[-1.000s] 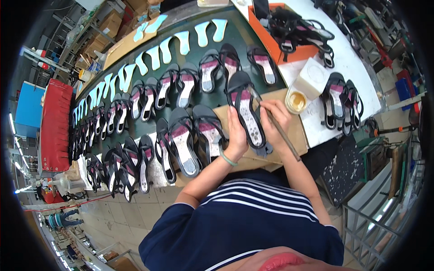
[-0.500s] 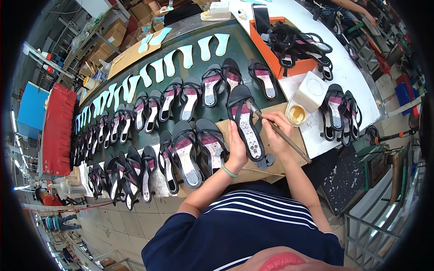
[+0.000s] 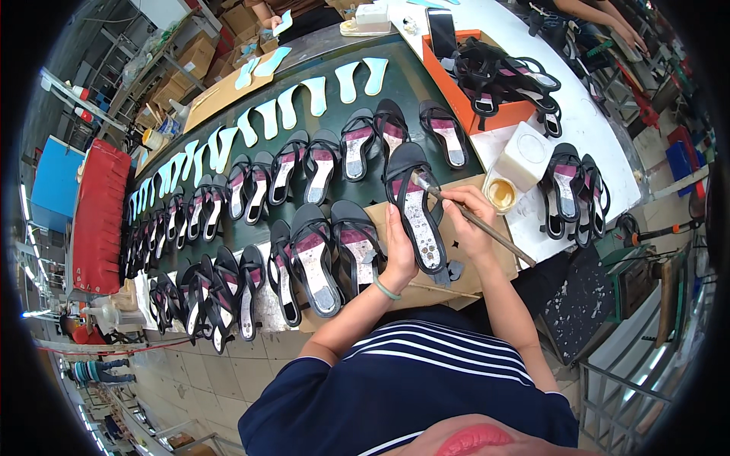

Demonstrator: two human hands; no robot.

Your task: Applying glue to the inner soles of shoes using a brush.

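Observation:
My left hand (image 3: pixel 398 247) grips a black strappy sandal (image 3: pixel 420 228) by its side, sole down and toe pointing away; the far fingers are hidden beneath it. Between the fingers of my right hand (image 3: pixel 470 216) is a long-handled brush (image 3: pixel 494 234). Its bristles touch the pale inside of the sandal, just below the straps. Right of the sandal stands an open pot of yellowish glue-like liquid (image 3: pixel 501 194), beside a white plastic container (image 3: pixel 523 156). Close to my left wrist, more sandals (image 3: pixel 318 262) lie side by side.
Rows of sandals (image 3: pixel 321 163) and pale blue-edged insole pieces (image 3: pixel 312 95) cover the green board. An orange box (image 3: pixel 487 121) holds more sandals, with a phone (image 3: pixel 440 32) at its corner. Cardboard (image 3: pixel 464 285) lies beneath my hands. Another person's hand (image 3: pixel 275 22) holds a pale piece at the far side.
The brush tip has shifted slightly down along the sandal's inside, and its handle end has swung a little right. Across the table, the other person's hand has lifted a pale piece.

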